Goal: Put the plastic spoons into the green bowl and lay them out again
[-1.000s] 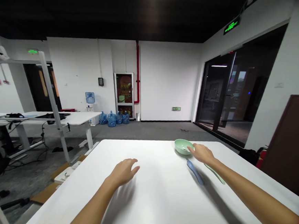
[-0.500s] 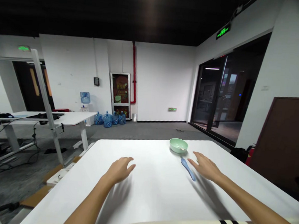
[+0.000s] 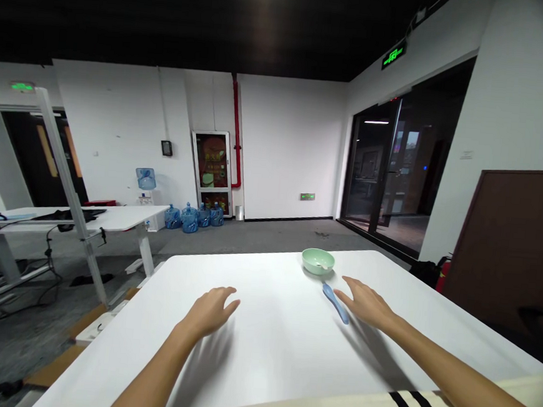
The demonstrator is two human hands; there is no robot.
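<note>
A light green bowl (image 3: 311, 266) stands near the far edge of the white table (image 3: 270, 335). Something small and pale, too small to make out, shows inside it. In front of the bowl a blue spoon (image 3: 336, 304) lies slantwise on the tabletop. My right hand (image 3: 367, 304) hovers just right of the spoon, thumb and fingers apart, holding nothing. Over the left half of the table is my left hand (image 3: 210, 311), also open, with thumb and fingers apart and nothing in it.
Another white table (image 3: 129, 217) with cables and dark items stands to the left, behind a metal post (image 3: 72, 200). Blue water bottles (image 3: 189, 219) sit on the floor by the wall. A brown panel (image 3: 507, 247) rises at the right, near a glass door (image 3: 403, 170).
The view has turned slightly right, so the scene sits a little further left. Both hands keep nearly the same pose, and the bowl and spoon stay in place on the table.
</note>
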